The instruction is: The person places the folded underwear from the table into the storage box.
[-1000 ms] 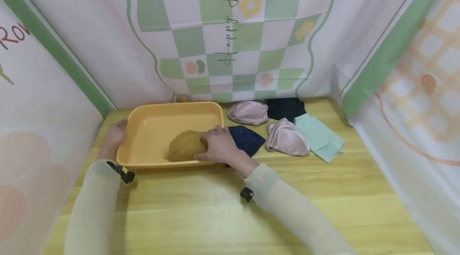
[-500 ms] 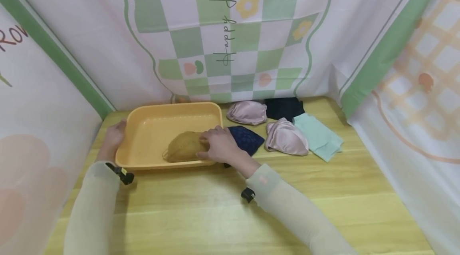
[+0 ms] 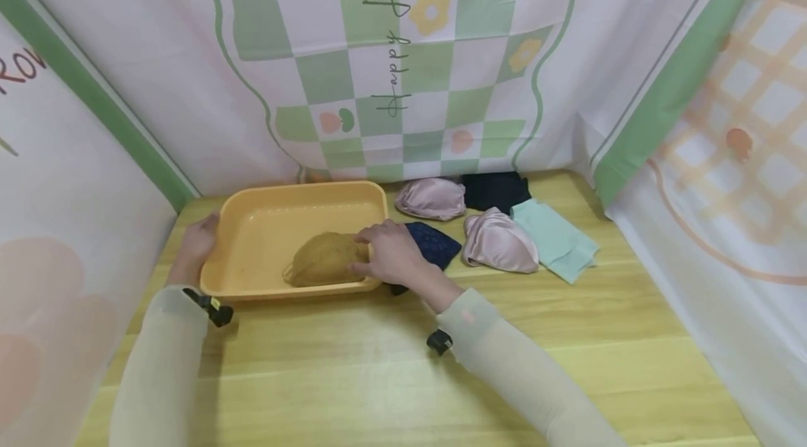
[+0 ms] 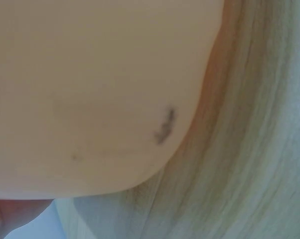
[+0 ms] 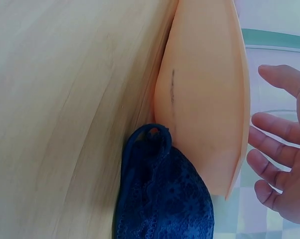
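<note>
The mustard bra (image 3: pixel 324 261) is lodged in the near right part of the tray (image 3: pixel 242 251), its right end hidden behind the right hand (image 3: pixel 396 251); in the right wrist view it is screened by the tray's wall. The navy bra (image 5: pixel 170 194), beside the tray's right end, is partly covered by that hand in the head view and cut off below in the right wrist view. Farther right are seen two pink bras (image 3: pixel 500 242), a mint cloth (image 3: pixel 555 237) and a black cloth (image 3: pixel 497 189), its folds hard to make out. The left hand (image 3: pixel 199 240) is set against the tray's left wall; its fingers are mostly hidden, so whether the wall is grasped cannot be told. The right hand's fingers are parted, loosely bent and released; whether the mustard bra is touched cannot be made out.
</note>
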`<state>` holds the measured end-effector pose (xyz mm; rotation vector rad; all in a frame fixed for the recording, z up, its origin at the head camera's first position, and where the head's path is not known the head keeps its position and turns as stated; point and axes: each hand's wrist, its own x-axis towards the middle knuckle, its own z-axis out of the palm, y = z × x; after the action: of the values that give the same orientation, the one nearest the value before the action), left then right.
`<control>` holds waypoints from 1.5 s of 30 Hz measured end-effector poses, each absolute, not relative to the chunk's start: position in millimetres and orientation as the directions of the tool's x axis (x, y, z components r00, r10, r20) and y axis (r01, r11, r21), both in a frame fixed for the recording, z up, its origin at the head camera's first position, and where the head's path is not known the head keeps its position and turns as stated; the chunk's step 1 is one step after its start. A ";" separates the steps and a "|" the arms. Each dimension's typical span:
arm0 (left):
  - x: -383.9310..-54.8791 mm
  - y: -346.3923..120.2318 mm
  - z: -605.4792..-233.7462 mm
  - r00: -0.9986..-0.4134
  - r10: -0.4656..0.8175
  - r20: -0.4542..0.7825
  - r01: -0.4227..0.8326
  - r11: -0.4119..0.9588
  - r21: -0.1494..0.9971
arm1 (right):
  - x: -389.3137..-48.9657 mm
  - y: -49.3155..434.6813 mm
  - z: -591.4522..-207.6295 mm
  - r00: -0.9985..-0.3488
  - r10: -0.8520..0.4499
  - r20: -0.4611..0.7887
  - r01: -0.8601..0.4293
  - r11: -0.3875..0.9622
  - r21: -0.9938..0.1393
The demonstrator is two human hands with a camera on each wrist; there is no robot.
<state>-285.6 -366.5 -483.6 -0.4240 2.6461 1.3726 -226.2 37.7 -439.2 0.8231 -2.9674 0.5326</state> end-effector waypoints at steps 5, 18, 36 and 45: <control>-285.6 -366.0 -483.4 -0.950 -0.185 -0.251 -0.311 0.539 0.782 | -227.6 41.9 -441.2 -0.867 -0.486 0.108 -0.492 0.802 -0.338; -282.2 -367.9 -483.9 -0.952 -0.186 -0.243 -0.306 0.582 0.753 | -228.1 50.9 -438.8 -0.895 -0.429 0.126 -0.440 0.795 -0.417; -282.6 -365.1 -483.2 -0.955 -0.180 -0.235 -0.295 0.572 0.765 | -235.7 75.1 -445.3 -0.896 -0.377 0.235 -0.444 0.772 -0.454; -283.5 -366.9 -483.0 -0.955 -0.180 -0.235 -0.295 0.601 0.743 | -239.9 96.7 -448.2 -0.892 -0.357 0.277 -0.442 0.816 -0.373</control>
<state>-283.5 -366.9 -483.0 -0.4008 2.6876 1.2849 -239.9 96.7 -448.2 0.6233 -2.8055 0.6465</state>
